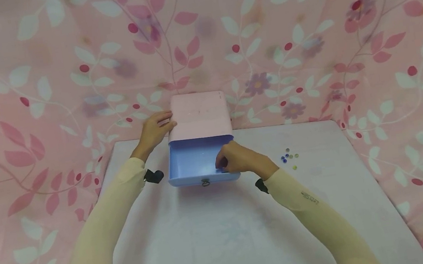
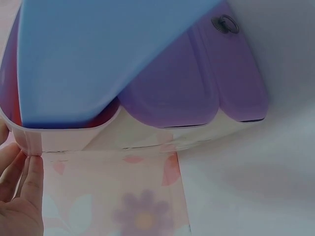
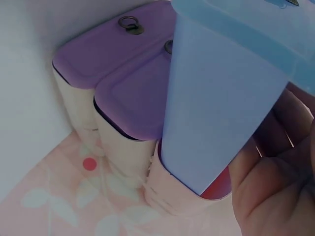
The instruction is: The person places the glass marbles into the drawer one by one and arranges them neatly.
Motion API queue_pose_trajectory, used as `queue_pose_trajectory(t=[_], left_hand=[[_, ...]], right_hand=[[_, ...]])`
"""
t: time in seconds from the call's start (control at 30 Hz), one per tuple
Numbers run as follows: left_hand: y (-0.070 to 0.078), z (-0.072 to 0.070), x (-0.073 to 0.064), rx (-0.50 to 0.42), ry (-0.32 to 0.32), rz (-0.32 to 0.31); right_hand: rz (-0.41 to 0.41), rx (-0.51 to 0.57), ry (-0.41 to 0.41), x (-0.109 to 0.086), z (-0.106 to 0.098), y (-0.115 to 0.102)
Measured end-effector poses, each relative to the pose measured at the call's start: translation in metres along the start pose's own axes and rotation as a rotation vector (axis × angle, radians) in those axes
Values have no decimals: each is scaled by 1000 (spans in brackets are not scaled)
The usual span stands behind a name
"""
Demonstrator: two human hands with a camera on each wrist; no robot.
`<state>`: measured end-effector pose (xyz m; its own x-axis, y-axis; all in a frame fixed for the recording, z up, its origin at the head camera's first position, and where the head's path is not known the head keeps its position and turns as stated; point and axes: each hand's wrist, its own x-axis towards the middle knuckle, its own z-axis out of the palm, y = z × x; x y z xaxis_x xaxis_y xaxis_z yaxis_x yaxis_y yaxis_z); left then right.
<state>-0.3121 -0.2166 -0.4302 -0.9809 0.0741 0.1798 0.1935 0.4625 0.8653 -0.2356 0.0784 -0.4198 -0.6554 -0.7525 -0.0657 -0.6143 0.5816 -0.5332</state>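
Observation:
A small drawer cabinet with a pale pink top (image 1: 201,115) stands at the table's back edge. Its top drawer, light blue (image 1: 187,160) with a metal ring pull, is slid out. Beneath it, both wrist views show two closed purple drawers (image 2: 167,83). My left hand (image 1: 154,130) touches the cabinet's left side near the top, fingers extended along it. My right hand (image 1: 235,156) reaches into the blue drawer at its front right corner, fingers bent downward. Small bluish bits show by those fingertips; I cannot tell whether the fingers hold any. In the right wrist view the drawer wall hides the fingertips.
Several small glass marbles (image 1: 288,156), blue, clear and yellow-green, lie on the white table (image 1: 213,250) right of the cabinet. A floral pink cloth (image 1: 197,38) hangs behind the table and along both sides. Dark wrist cameras (image 1: 154,175) sit on both sleeves.

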Motion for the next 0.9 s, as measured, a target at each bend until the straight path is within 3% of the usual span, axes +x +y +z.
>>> queue_pose_trajectory(t=[0.57, 0.9], left_hand=[[1, 1, 1, -24, -6, 8], [0, 0, 1, -18, -2, 0]], right_hand=[[24, -11, -113, 6, -1, 2], [1, 13, -66, 4, -1, 1]])
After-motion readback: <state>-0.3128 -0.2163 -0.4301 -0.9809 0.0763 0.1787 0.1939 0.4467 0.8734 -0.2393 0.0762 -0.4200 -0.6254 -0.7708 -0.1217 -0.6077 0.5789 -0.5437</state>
